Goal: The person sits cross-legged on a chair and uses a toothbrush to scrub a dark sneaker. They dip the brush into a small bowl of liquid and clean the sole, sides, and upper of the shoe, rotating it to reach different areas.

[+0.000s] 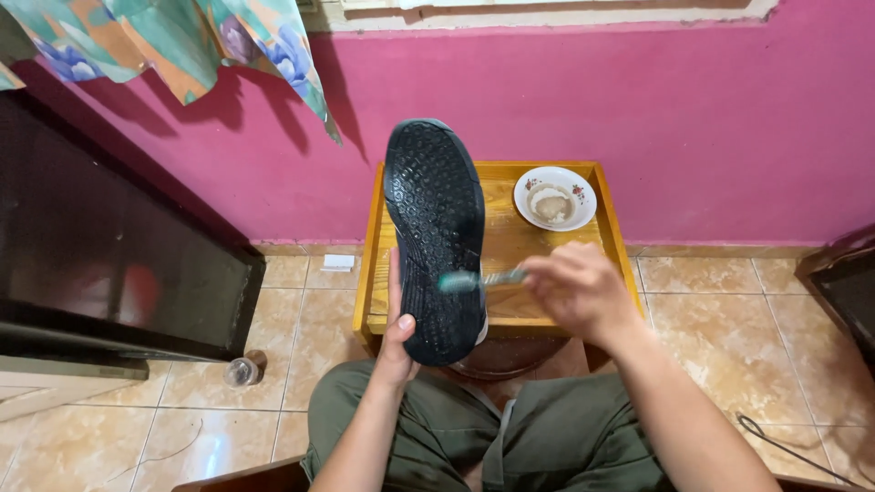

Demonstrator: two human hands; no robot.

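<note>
I hold a black shoe (pixel 436 239) upright in front of me, its patterned sole facing my eyes, toe up at twelve o'clock and heel down at six. My left hand (pixel 397 342) grips it from below and behind at the heel end, the thumb pressed on the sole's lower left edge. My right hand (pixel 576 290), off at three o'clock from the shoe, is closed around the handle of a toothbrush (pixel 481 279) (blurred, so I can't make out its bristles clearly), whose greenish head lies against the sole a little below its middle. Behind the shoe stands a small wooden table (pixel 612 228) with raised edges, and on it, at about one o'clock from the shoe, sits a white floral-rimmed bowl (pixel 555 197) holding something pale. My knees in olive trousers (pixel 547 437) fill the six o'clock foreground over the tan floor tiles (pixel 301 319).
</note>
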